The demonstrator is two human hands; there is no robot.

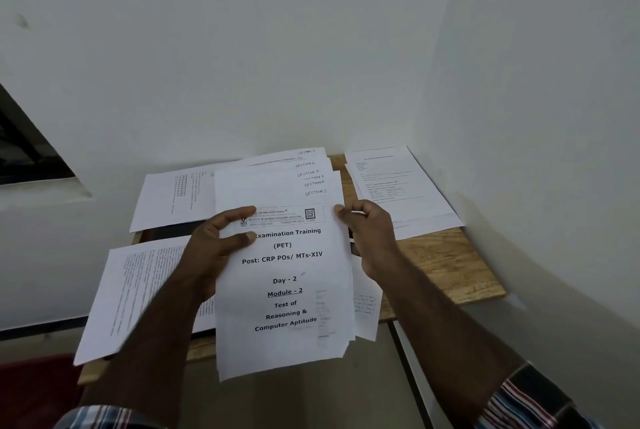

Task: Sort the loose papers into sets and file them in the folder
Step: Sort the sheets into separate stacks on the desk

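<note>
Two hands hold fanned stack (282, 276) at frame centre, above wooden table (446, 266). Left hand (214, 248) grips stack's left edge, thumb and fingers over top sheet headed "Examination Training (PET)". Right hand (370, 238) pinches right edge, fingers curled behind. Handwritten "Section" labels step up stack's upper right corners. Loose sheets on table: one at lower left (138, 297), one at upper left (173, 196), small pile at upper right (398, 182). Plaid sleeves at bottom corners. Folder not identifiable.

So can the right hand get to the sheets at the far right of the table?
Probably not yet: the right hand grips the held stack together with the left hand. The right-side sheets lie uncovered.
</note>
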